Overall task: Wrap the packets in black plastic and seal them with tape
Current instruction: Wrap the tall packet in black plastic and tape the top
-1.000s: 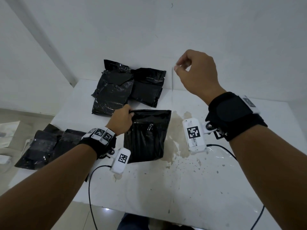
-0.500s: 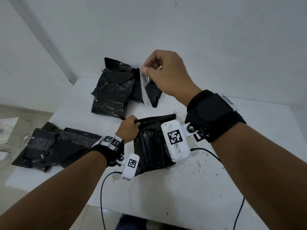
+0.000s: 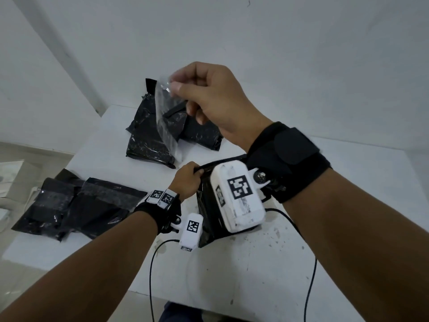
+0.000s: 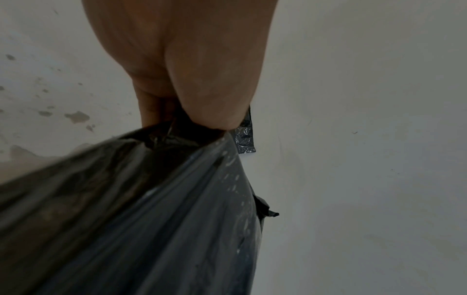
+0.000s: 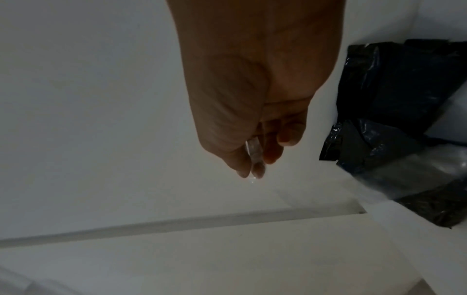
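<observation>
A black plastic-wrapped packet (image 3: 206, 205) lies in the middle of the white table (image 3: 255, 263), partly hidden behind my right wrist camera. My left hand (image 3: 188, 180) grips its top left edge; the left wrist view shows the fingers (image 4: 156, 111) bunching the black plastic (image 4: 151, 209). My right hand (image 3: 209, 98) is raised above the table's far side and pinches the top of a clear tape strip (image 3: 166, 122) that hangs down. In the right wrist view the thumb and finger pinch the tape strip (image 5: 254, 155).
Two wrapped black packets (image 3: 151, 135) lie at the back of the table, also the packets (image 5: 394, 123) in the right wrist view. More black packets with tape bands (image 3: 76, 205) lie at the left edge. Cables (image 3: 151, 275) trail off the front edge. A white wall stands close behind.
My right hand has moved left and nearer with the tape strip, which now hangs over the back packets. The left hand keeps its grip on the packet's edge.
</observation>
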`<state>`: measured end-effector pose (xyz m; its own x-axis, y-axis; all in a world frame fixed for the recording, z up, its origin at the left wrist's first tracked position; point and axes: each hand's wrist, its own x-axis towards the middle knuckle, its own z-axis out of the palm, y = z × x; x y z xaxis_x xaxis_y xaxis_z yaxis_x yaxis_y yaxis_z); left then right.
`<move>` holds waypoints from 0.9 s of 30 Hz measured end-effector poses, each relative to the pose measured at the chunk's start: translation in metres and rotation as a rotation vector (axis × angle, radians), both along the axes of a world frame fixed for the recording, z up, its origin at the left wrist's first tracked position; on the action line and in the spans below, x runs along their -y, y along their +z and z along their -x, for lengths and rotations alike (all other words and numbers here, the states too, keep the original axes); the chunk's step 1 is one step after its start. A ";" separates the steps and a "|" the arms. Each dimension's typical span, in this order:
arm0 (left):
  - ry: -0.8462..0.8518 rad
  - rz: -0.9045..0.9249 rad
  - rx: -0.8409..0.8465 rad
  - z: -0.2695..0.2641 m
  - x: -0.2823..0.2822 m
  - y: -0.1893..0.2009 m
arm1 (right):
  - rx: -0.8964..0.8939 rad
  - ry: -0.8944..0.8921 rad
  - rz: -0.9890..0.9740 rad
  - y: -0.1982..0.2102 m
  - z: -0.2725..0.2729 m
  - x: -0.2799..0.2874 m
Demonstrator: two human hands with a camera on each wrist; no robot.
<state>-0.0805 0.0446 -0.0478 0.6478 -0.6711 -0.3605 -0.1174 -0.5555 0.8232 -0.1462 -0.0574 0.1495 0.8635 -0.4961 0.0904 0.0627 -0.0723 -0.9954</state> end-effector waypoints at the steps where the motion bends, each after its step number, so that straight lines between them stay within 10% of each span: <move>1: -0.021 0.014 0.068 -0.004 0.002 0.003 | -0.017 -0.019 -0.019 -0.004 0.004 0.005; 27: 0.020 0.148 0.436 -0.021 0.010 0.007 | -0.404 -0.397 0.162 -0.095 0.051 0.084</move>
